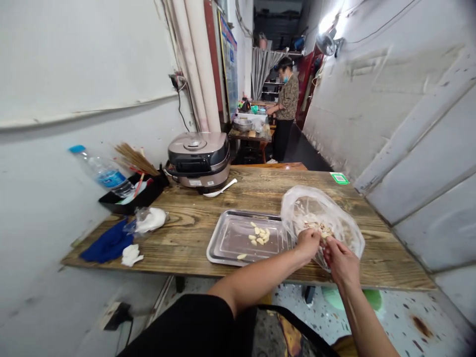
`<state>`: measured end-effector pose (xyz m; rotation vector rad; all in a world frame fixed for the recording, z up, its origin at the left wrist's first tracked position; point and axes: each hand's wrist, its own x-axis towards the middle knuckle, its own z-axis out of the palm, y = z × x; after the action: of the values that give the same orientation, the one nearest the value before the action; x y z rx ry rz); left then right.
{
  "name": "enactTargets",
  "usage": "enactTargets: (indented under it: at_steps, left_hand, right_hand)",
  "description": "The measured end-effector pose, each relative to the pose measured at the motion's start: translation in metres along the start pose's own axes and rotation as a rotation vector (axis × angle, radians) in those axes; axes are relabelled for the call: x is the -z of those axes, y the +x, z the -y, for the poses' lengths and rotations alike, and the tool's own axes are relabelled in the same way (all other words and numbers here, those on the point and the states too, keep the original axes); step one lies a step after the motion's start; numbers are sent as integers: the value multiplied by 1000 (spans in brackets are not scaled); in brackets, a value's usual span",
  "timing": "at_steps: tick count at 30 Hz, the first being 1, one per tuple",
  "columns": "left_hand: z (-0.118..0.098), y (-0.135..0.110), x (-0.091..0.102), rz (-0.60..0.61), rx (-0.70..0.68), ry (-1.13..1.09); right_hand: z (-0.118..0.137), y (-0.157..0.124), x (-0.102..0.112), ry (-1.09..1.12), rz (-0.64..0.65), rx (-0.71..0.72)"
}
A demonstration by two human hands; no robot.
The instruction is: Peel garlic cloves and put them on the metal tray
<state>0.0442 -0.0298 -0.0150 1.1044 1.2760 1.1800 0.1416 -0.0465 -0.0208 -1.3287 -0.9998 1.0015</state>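
Both hands meet over a clear plastic bag [345, 213] that sits opened out on the table and holds garlic skins and pieces [310, 218]. My left hand [308, 244] is closed with its fingertips at a pale garlic clove [324, 236]. From the other side my right hand [342, 260] pinches the same clove; thumb and fingers are pressed together. To the left of the bag lies a metal tray [219, 248], its right end under the bag's edge. Several peeled garlic cloves [261, 234] form a small pile on it, with one clove [241, 257] apart near the front.
A rice cooker [199, 158] stands at the back left, a white spoon [221, 189] before it. Further left are a black box [148, 191] with a bottle [106, 173], a blue cloth [107, 244] and crumpled tissue [131, 255]. Another person [286, 104] stands at a far table.
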Motion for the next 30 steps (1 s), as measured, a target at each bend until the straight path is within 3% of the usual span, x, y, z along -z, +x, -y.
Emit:
enactTargets:
  at_steps: [4, 5, 7, 10, 12, 13, 17, 19, 22, 24, 27, 30]
  left_hand:
    - [-5, -39, 41, 13, -363, 430]
    - [-7, -49, 52, 54, -441, 449]
    - [-10, -60, 74, 83, -566, 431]
    - [-14, -57, 99, -10, -631, 531]
    - [-13, -47, 108, -8, -675, 627]
    - [-12, -41, 110, 25, -703, 665]
    - [-3, -11, 97, 247, -804, 758]
    - [-1, 6, 79, 377, -828, 806]
    - [-1, 31, 47, 528, -835, 910]
    - [-3, 45, 30, 587, -812, 995]
    - [-4, 59, 18, 625, -726, 1124]
    - [0, 65, 19, 598, -671, 1175]
  right_hand:
    - [6, -3, -16, -25, -45, 7]
    - [7, -6, -23, -53, -9, 26]
    - [6, -15, -42, -121, 203, 47]
    - [-1, -24, -66, -190, 498, 108]
    - [-3, -18, -67, -318, 523, 191]
    - [-3, -10, -60, -410, 467, 258]
    - [10, 39, -10, -959, 34, 474]
    - [14, 63, 15, -1256, -116, 436]
    - [12, 88, 34, -1484, -42, 226]
    - [6, 97, 35, -1493, 60, 148]
    - [1, 106, 32, -1394, 94, 164]
    - [0, 111, 29, -1308, 101, 195]
